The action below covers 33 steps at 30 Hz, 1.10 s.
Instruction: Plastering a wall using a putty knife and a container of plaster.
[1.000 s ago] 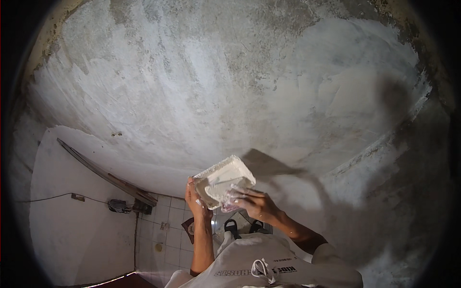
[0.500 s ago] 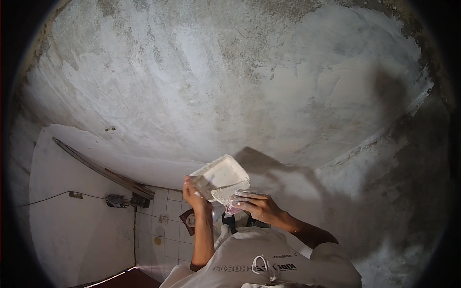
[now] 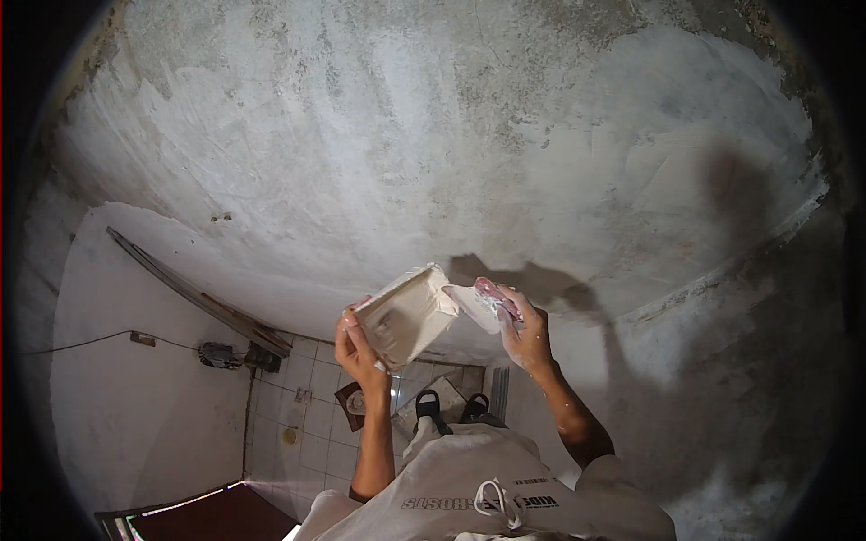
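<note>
In front of my chest, my left hand (image 3: 361,350) grips the near left side of a shallow rectangular tray (image 3: 401,330), cream-white and smeared with wet filler. The tray is tilted, so its inside shows. Closed round the reddish handle of a scraper is my right hand (image 3: 529,335). The blade of this scraper (image 3: 476,305) is pale with filler and meets or nearly meets the tray's right edge; I cannot tell if they touch. White smears mark the right fingers. Beyond both hands rises a grey wall (image 3: 361,153) with patchy white coating.
Long narrow strips (image 3: 194,299) lean along the wall on the left, near a dark box (image 3: 219,355) on a cable. Below lies a white tiled floor (image 3: 311,406) with a brown square object (image 3: 350,408). My feet in dark sandals (image 3: 428,404) stand on a pale slab.
The scraper has moved up and right, from over the tray's near edge to its right side. The tray has tilted more, and my feet have come into view.
</note>
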Available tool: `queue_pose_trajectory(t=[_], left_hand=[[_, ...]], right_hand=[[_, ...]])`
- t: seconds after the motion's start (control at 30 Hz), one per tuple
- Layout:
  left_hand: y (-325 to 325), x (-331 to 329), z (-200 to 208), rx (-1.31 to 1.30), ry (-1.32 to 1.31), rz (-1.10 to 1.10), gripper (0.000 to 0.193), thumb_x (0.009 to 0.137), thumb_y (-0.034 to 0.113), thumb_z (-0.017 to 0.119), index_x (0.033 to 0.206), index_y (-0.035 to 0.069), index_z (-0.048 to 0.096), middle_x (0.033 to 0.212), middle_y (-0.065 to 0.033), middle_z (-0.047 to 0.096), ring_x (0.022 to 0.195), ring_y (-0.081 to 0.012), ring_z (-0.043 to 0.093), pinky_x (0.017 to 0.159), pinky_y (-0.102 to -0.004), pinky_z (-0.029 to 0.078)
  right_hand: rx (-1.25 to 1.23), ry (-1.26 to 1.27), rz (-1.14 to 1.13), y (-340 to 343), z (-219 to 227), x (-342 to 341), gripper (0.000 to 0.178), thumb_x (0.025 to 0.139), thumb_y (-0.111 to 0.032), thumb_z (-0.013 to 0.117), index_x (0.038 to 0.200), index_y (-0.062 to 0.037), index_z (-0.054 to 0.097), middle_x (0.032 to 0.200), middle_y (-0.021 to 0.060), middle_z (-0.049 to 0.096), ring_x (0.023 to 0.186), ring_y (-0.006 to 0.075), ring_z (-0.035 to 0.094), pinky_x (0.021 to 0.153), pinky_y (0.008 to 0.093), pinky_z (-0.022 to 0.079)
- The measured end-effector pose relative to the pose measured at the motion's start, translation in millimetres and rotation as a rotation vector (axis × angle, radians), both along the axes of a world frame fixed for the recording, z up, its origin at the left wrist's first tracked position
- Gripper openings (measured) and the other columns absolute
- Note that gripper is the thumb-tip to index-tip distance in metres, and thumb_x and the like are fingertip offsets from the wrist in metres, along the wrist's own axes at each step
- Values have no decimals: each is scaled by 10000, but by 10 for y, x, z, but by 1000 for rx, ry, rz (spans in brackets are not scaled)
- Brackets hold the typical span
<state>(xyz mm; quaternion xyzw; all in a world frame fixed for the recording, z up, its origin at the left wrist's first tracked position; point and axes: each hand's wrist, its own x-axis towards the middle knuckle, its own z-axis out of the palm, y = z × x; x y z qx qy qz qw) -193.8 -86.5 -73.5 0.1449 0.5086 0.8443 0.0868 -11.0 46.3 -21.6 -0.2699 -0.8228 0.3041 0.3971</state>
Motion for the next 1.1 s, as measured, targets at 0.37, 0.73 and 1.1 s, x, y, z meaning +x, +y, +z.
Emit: queue_pose_trajectory(t=[0.37,0.73,1.1], left_hand=[[-44,191,78,-122,399,22,266,960,223,532,986,-16,647,1068,-204,640,959,-240,618,800,-330,476],[-41,181,51,-172,428,79,273,965,218,521,989,-24,643,1070,-214,639,910,-230,630,746,-314,490],[-67,177,-13,-210,485,71,265,959,212,527,1006,-21,647,1065,-215,640,934,-250,637,742,-324,501]], right_hand=[[-80,-148,169,-127,-342,-151,398,833,-3,564,1231,9,549,1062,257,626,915,386,639,767,373,515],[-270,-172,250,-174,-271,-230,396,848,-6,575,1240,32,534,1039,267,640,913,311,673,774,338,511],[-319,-206,324,-174,-193,-255,414,845,-5,579,1253,37,525,1113,243,633,981,239,650,841,316,491]])
